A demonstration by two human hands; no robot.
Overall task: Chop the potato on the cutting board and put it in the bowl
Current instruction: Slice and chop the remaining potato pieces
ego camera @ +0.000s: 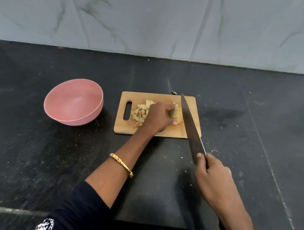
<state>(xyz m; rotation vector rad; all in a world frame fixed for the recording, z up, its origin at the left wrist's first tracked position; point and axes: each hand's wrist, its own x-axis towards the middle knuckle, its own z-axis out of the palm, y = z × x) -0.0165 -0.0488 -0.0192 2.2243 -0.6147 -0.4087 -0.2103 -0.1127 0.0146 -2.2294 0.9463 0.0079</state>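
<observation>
— Black stone surface (pixel 55 162) under us, a pink bowl (pixel 73 102) well left of the wooden cutting board (pixel 157 131), a tiled wall behind. Anything blocking us?

— Only a heap of potato cubes (pixel 140 113) by the board's handle slot, between bowl and potato.

— And our hands?

— Our left hand (pixel 159 118) curls its fingers (pixel 171 108) down onto the uncut potato (pixel 177 114), pinning it to the board. Our right hand (pixel 213 173) has its fingers wrapped tight around the knife (pixel 189 124) handle, blade angled over the board just right of the potato.
</observation>
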